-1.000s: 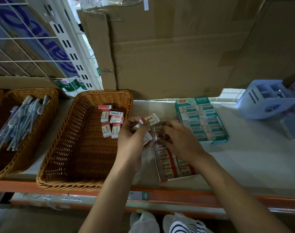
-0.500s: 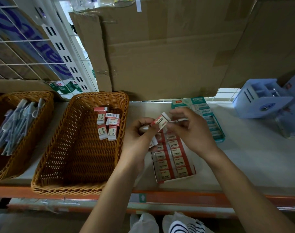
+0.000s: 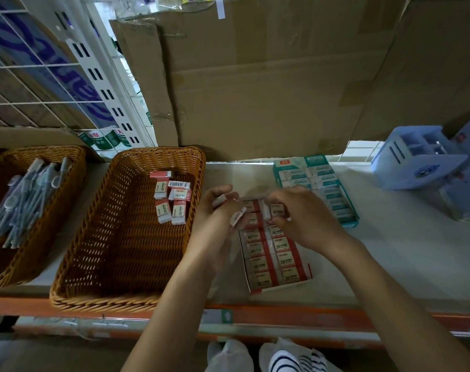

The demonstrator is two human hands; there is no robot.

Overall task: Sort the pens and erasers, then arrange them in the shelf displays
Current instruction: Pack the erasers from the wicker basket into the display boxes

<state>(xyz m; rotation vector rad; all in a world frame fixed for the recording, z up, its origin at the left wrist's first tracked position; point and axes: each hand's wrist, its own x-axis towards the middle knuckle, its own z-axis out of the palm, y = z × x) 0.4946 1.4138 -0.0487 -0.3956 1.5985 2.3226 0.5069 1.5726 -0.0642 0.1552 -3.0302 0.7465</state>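
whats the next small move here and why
Likely lift out the 2B eraser that the right hand pinches at the red box's far end and add it to the loose erasers in the left hand, bound for the wicker basket.

Red-white erasers (image 3: 172,201); tan woven basket (image 3: 99,237); teal box (image 3: 319,189).

Head camera looks steeply down, close over the shelf (image 3: 389,251)

2B erasers (image 3: 172,201), red-sleeved, loose in middle basket's (image 3: 126,251) far right corner; more rowed in open red box (image 3: 256,291); pens (image 3: 24,202) heaped in left basket (image 3: 54,150).
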